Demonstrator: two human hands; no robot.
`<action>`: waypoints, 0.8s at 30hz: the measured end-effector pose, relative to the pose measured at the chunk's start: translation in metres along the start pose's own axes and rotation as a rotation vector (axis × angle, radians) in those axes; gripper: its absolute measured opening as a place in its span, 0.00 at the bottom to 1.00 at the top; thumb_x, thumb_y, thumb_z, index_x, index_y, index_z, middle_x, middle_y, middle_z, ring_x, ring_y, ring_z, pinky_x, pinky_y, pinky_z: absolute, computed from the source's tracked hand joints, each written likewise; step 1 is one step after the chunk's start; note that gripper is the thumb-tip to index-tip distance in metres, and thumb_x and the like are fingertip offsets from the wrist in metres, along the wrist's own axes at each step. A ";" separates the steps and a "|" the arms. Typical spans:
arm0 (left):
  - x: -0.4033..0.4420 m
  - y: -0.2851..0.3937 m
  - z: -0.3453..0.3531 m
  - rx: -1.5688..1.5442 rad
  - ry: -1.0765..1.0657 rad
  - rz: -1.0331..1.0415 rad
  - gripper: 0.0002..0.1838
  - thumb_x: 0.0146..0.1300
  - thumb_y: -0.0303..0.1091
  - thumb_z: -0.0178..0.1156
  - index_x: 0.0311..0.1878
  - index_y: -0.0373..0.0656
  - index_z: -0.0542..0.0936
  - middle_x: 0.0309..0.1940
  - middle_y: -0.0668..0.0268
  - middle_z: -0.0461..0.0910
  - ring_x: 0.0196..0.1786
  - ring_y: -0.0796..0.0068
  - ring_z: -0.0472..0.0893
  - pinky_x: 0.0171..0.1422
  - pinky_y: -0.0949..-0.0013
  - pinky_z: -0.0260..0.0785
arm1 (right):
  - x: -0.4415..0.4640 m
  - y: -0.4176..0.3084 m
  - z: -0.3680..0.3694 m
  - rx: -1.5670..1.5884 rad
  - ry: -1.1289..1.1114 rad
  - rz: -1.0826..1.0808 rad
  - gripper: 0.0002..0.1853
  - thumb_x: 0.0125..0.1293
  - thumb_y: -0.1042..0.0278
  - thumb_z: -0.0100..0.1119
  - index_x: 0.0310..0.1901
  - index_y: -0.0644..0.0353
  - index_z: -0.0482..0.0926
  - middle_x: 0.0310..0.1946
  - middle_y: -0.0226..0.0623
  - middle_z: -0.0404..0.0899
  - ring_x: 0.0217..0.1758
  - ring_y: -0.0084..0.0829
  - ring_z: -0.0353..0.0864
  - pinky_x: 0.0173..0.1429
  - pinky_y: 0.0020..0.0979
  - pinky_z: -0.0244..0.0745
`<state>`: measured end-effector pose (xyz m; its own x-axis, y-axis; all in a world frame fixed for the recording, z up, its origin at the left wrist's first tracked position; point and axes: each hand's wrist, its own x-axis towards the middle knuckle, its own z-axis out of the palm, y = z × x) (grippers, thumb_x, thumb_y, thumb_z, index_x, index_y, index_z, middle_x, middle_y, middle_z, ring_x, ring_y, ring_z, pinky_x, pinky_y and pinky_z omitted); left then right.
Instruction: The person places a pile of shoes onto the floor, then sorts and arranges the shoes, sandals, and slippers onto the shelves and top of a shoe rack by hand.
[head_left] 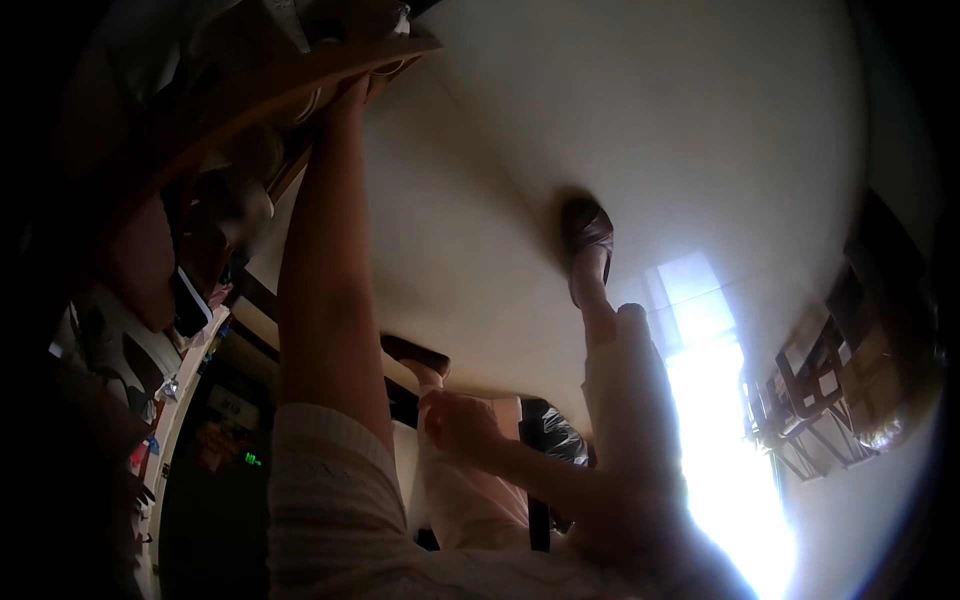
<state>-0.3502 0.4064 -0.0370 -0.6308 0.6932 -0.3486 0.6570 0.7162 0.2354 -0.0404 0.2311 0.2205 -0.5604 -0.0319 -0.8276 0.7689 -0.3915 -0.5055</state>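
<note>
My left arm stretches far forward to a wooden shelf (300, 85) at the upper left. My left hand (352, 92) is at the shelf's edge, its fingers hidden among dim items, so its grip does not show. Beside it is a pale rounded item (305, 108) too dark to name. My right hand (460, 424) is held low in front of my body, over my pale trousers (475, 500). Its fingers are curled closed, and anything inside them is hidden. Dark brown shoes are on my feet, one shoe (587, 224) farther forward and the other shoe (415, 353) nearer.
Cluttered shelving with dim items runs down the left side. Green lit digits (252, 460) glow in a dark area below. A shiny black plastic bag (552, 432) lies behind my right forearm. Wooden furniture (815, 385) stands at the right, beside a strong glare on the pale floor (740, 150).
</note>
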 end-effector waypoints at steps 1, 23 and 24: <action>-0.004 -0.001 -0.001 -0.002 0.001 0.009 0.24 0.61 0.45 0.49 0.56 0.38 0.68 0.52 0.52 0.72 0.56 0.60 0.71 0.58 0.62 0.62 | 0.000 0.000 0.000 0.002 0.015 -0.003 0.10 0.57 0.66 0.51 0.41 0.54 0.76 0.32 0.43 0.78 0.36 0.44 0.79 0.42 0.43 0.74; -0.423 -0.081 -0.041 -0.052 -0.305 0.173 0.24 0.50 0.31 0.59 0.53 0.41 0.68 0.51 0.56 0.67 0.56 0.56 0.66 0.54 0.56 0.60 | 0.008 0.026 0.053 -0.020 0.176 -0.247 0.08 0.58 0.71 0.54 0.39 0.59 0.76 0.27 0.40 0.80 0.29 0.32 0.81 0.35 0.28 0.75; -0.454 -0.094 -0.059 -0.086 -0.348 0.196 0.22 0.49 0.30 0.59 0.50 0.41 0.69 0.48 0.57 0.68 0.53 0.56 0.67 0.52 0.56 0.62 | 0.011 0.028 0.061 -0.037 0.175 -0.254 0.08 0.58 0.71 0.54 0.39 0.59 0.76 0.27 0.40 0.80 0.29 0.32 0.81 0.35 0.28 0.75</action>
<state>-0.1501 0.0289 0.1531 -0.3099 0.7595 -0.5720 0.7047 0.5873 0.3981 -0.0442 0.1640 0.2118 -0.6771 0.2227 -0.7014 0.6236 -0.3325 -0.7075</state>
